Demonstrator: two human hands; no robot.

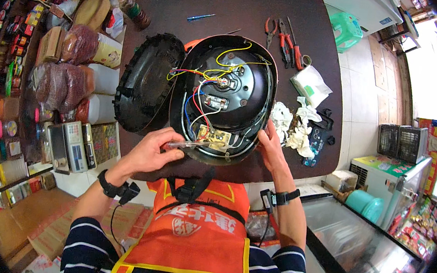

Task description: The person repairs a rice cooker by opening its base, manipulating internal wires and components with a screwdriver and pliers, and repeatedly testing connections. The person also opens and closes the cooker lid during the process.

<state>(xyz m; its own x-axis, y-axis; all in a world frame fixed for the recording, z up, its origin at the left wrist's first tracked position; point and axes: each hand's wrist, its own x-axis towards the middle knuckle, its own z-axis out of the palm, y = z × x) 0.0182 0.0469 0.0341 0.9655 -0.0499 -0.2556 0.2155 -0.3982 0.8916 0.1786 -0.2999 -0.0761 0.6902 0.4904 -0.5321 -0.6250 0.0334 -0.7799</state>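
An opened rice cooker body (pixel 263 93) lies with its wired underside facing up on the dark table. Yellow, red, blue and white wires run across its black metal inside to a small circuit board (pixel 218 138) near my side. My left hand (pixel 154 150) pinches a slim metallic tool (pixel 188 144), its kind unclear, whose tip reaches over the board. On the near right rim, my right hand (pixel 272 148) grips the cooker body, thumb on top. The black vented base cover (pixel 147 83) sits to the left of the body.
Pliers and cutters (pixel 285 47) lie at the far right, with a blue screwdriver (pixel 201 17) at the back. Crumpled white tissues (pixel 300 126), a tissue pack (pixel 311 86) and a blue-black panel (pixel 316 144) are at the right. A green plastic stool (pixel 345 32) stands beyond the table.
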